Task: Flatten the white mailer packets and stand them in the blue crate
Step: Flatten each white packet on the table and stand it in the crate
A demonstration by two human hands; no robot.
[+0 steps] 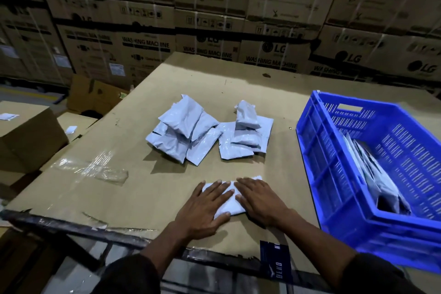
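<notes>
The stacked cardboard boxes (pixel 214 31) along the back carry the "LG" logo and the words "WASHING MACHINE" in dark print; smaller print and white stickers on them are too blurred to read. A dark tag (pixel 275 260) at the near edge of the tabletop (pixel 143 186) bears pale letters that cannot be made out.

One white packet (pixel 230 200) lies on the cardboard-covered tabletop close to the person, smooth and slightly glossy. The left hand (pixel 205 205) and the right hand (pixel 261 200) both press down on it with straight, spread fingers; neither grip is closed around anything. Further back sits a loose heap of packets (pixel 205 131), pale, puffy and creased, overlapping one another. To the right stands the blue crate (pixel 334 174), with slotted walls and a handle hole, and several white packets (pixel 379 179) stand on edge inside it, leaning toward its right side.
</notes>
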